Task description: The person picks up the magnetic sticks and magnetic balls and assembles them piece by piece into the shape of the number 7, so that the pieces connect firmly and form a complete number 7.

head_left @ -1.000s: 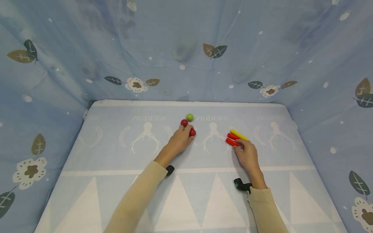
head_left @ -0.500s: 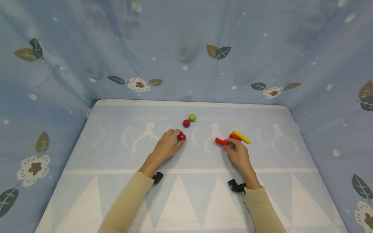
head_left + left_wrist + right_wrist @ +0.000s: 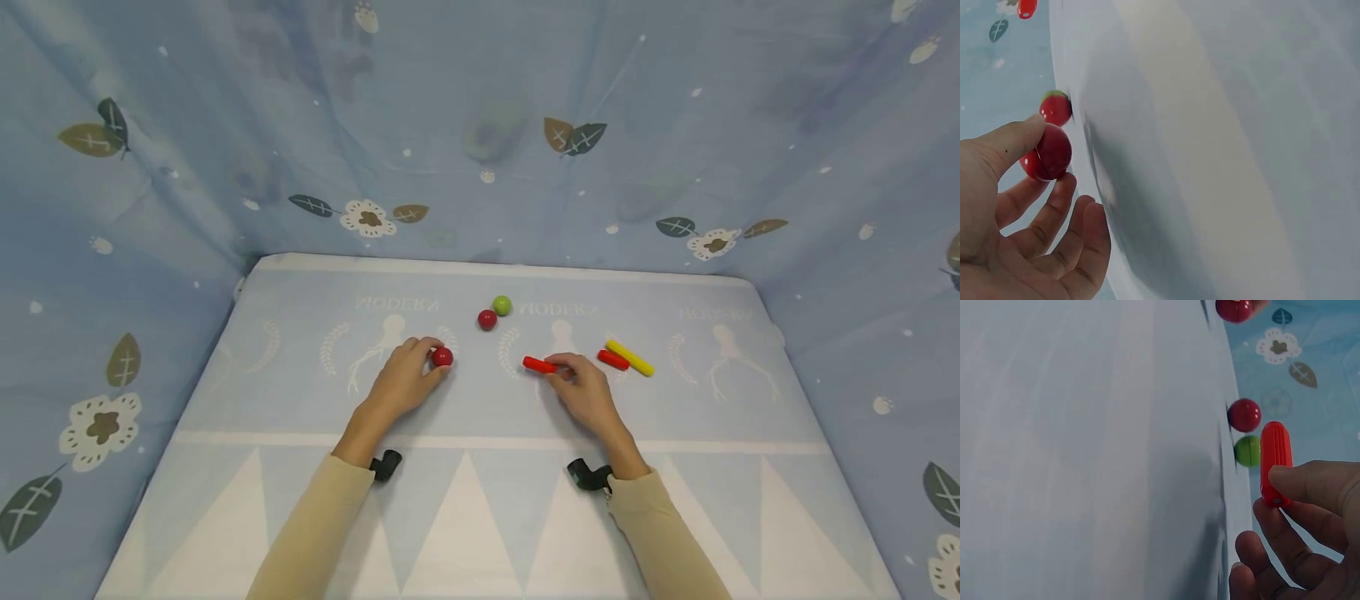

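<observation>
My left hand [image 3: 401, 382] pinches a glossy red ball [image 3: 1054, 152] between thumb and fingertips, left of centre on the table. My right hand [image 3: 587, 392] pinches one end of a short ribbed red stick [image 3: 1276, 459], which points left toward the other hand. Between and beyond the hands, a second red ball [image 3: 487, 320] touches or nearly touches a green ball [image 3: 502, 305]. To the right of my right hand lie another red stick [image 3: 612, 359] and a longer yellow stick [image 3: 630, 357], side by side.
A pale blue and white patterned cloth covers the table [image 3: 480, 417]. Blue printed curtains [image 3: 480, 125] hang behind it and at both sides. A black wrist camera [image 3: 387, 465] sits by the left sleeve, another black camera [image 3: 588, 475] by the right.
My left hand has drawn its red ball left and nearer, away from the other two balls. My right hand has carried one red stick left, away from the remaining red and yellow sticks.
</observation>
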The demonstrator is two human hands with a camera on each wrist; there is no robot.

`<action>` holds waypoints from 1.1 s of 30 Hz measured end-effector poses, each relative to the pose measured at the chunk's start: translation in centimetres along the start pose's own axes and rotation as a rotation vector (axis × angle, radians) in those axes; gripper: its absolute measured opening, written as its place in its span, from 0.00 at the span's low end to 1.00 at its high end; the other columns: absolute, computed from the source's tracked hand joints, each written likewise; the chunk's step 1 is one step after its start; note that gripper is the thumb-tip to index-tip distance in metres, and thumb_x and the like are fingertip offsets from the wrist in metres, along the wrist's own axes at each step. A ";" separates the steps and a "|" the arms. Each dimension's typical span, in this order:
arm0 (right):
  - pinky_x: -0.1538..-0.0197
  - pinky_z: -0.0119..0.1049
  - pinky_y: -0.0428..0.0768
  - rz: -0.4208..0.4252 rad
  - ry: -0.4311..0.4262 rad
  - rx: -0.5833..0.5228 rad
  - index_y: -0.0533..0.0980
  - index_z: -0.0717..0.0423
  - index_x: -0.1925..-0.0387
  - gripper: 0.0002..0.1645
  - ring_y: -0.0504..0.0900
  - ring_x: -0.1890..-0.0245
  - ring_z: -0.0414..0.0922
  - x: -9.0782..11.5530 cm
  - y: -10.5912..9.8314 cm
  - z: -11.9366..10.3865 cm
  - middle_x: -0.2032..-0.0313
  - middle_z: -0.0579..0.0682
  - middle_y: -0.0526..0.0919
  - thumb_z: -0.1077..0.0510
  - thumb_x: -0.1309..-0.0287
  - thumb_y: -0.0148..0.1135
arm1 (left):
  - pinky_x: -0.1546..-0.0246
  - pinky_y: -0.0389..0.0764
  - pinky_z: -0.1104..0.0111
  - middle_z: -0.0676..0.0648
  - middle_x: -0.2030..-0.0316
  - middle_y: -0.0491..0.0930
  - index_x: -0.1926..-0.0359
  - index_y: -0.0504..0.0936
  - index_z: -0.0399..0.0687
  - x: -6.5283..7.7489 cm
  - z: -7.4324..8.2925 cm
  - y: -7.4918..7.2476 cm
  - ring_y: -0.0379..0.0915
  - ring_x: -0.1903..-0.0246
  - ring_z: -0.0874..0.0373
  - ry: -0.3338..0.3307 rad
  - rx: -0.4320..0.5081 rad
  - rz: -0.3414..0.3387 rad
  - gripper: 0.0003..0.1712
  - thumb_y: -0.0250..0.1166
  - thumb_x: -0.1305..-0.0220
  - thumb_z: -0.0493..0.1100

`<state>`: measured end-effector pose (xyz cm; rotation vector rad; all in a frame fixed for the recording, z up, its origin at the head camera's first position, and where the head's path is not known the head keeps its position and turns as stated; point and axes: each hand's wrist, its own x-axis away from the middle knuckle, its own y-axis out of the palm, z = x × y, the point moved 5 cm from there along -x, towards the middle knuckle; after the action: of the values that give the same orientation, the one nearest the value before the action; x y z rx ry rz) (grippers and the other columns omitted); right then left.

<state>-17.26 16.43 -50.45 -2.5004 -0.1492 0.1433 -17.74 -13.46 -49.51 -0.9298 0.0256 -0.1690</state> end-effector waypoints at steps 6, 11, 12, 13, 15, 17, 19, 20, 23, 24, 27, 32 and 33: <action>0.60 0.39 0.76 -0.030 -0.022 -0.022 0.83 0.55 0.51 0.14 0.78 0.60 0.48 -0.5 1.5 -0.9 0.56 0.52 0.83 0.62 0.39 0.68 | 0.55 0.74 0.56 0.44 0.56 0.76 0.40 0.77 0.47 0.1 -1.0 -0.1 0.70 0.58 0.49 -0.017 0.029 -0.010 0.25 0.70 0.34 0.47; 0.60 0.40 0.75 -0.048 -0.033 -0.032 0.83 0.55 0.51 0.14 0.77 0.61 0.48 -0.9 2.7 -1.6 0.57 0.52 0.82 0.63 0.39 0.68 | 0.56 0.73 0.55 0.45 0.58 0.76 0.40 0.77 0.45 0.1 -1.3 0.0 0.70 0.58 0.48 0.002 0.040 -0.017 0.25 0.70 0.35 0.47; 0.60 0.40 0.75 -0.052 -0.033 -0.035 0.83 0.55 0.51 0.14 0.77 0.62 0.48 -0.9 2.9 -1.8 0.58 0.53 0.82 0.64 0.39 0.68 | 0.56 0.73 0.55 0.45 0.58 0.76 0.40 0.77 0.45 0.1 -1.3 0.0 0.70 0.58 0.48 0.002 0.041 -0.020 0.25 0.70 0.35 0.47; 0.60 0.40 0.74 -0.059 -0.033 -0.034 0.83 0.55 0.51 0.14 0.77 0.62 0.48 -1.0 3.2 -1.9 0.58 0.52 0.82 0.63 0.39 0.68 | 0.56 0.73 0.55 0.45 0.58 0.76 0.40 0.78 0.45 0.1 -1.4 0.0 0.70 0.58 0.48 0.003 0.041 -0.024 0.25 0.71 0.35 0.47; 0.60 0.40 0.74 -0.072 -0.036 -0.039 0.83 0.55 0.51 0.14 0.76 0.63 0.48 -1.2 3.7 -2.2 0.59 0.52 0.82 0.63 0.39 0.68 | 0.56 0.72 0.55 0.46 0.59 0.76 0.40 0.78 0.46 0.1 -1.5 0.1 0.70 0.59 0.49 0.001 0.042 -0.030 0.25 0.71 0.35 0.47; 0.60 0.40 0.74 -0.087 -0.043 -0.044 0.83 0.55 0.51 0.14 0.76 0.63 0.48 -1.5 4.2 -2.5 0.59 0.52 0.82 0.63 0.39 0.68 | 0.58 0.72 0.56 0.47 0.60 0.76 0.40 0.78 0.46 0.1 -1.6 0.1 0.69 0.60 0.49 -0.001 0.042 -0.035 0.25 0.71 0.35 0.48; 0.60 0.40 0.75 -0.096 -0.051 -0.044 0.83 0.55 0.51 0.14 0.77 0.63 0.48 -1.8 4.7 -2.9 0.60 0.52 0.81 0.63 0.39 0.68 | 0.59 0.72 0.57 0.47 0.61 0.76 0.40 0.78 0.47 0.0 -1.6 0.0 0.69 0.61 0.50 -0.002 0.046 -0.041 0.25 0.71 0.36 0.47; 0.60 0.40 0.74 -0.098 -0.058 -0.045 0.83 0.55 0.52 0.14 0.77 0.63 0.48 -1.9 5.0 -3.1 0.60 0.52 0.82 0.63 0.39 0.68 | 0.59 0.72 0.57 0.47 0.61 0.76 0.40 0.79 0.47 0.0 -1.7 0.0 0.69 0.61 0.50 -0.004 0.050 -0.044 0.25 0.71 0.36 0.47; 0.61 0.39 0.74 -0.106 -0.076 -0.039 0.83 0.55 0.52 0.14 0.77 0.63 0.47 -2.4 5.8 -3.5 0.61 0.51 0.81 0.64 0.39 0.68 | 0.57 0.74 0.57 0.47 0.60 0.77 0.41 0.79 0.47 -0.1 -1.8 -0.1 0.71 0.59 0.50 -0.017 0.070 -0.051 0.25 0.71 0.36 0.47; 0.61 0.39 0.74 -0.107 -0.084 -0.039 0.83 0.55 0.52 0.14 0.77 0.63 0.47 -2.5 6.0 -3.7 0.61 0.51 0.81 0.64 0.40 0.69 | 0.56 0.74 0.57 0.47 0.59 0.78 0.41 0.79 0.47 -0.2 -1.9 0.0 0.72 0.58 0.50 -0.022 0.080 -0.052 0.24 0.72 0.37 0.47; 0.61 0.39 0.74 -0.116 -0.099 -0.046 0.83 0.55 0.52 0.14 0.78 0.63 0.46 -2.9 6.8 -4.1 0.61 0.50 0.81 0.64 0.40 0.69 | 0.55 0.75 0.57 0.47 0.57 0.79 0.42 0.80 0.48 -0.3 -2.2 0.0 0.73 0.56 0.50 -0.031 0.104 -0.051 0.24 0.72 0.37 0.47; 0.60 0.38 0.75 -0.142 -0.078 -0.052 0.83 0.54 0.51 0.15 0.78 0.63 0.46 -3.5 7.7 -4.6 0.59 0.50 0.82 0.64 0.41 0.69 | 0.56 0.75 0.57 0.46 0.57 0.80 0.43 0.80 0.48 -0.3 -2.4 -0.1 0.73 0.56 0.50 -0.028 0.134 -0.048 0.23 0.73 0.38 0.46; 0.60 0.38 0.75 -0.146 -0.073 -0.051 0.83 0.54 0.52 0.15 0.78 0.63 0.46 -3.6 7.9 -4.8 0.59 0.50 0.82 0.65 0.41 0.69 | 0.56 0.75 0.57 0.46 0.57 0.80 0.43 0.80 0.47 -0.3 -2.4 -0.2 0.73 0.56 0.50 -0.029 0.139 -0.048 0.23 0.73 0.38 0.46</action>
<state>-19.54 6.82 -51.09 -2.5250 -0.3691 0.1719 -18.31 -15.39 -50.81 -0.7949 -0.0344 -0.1995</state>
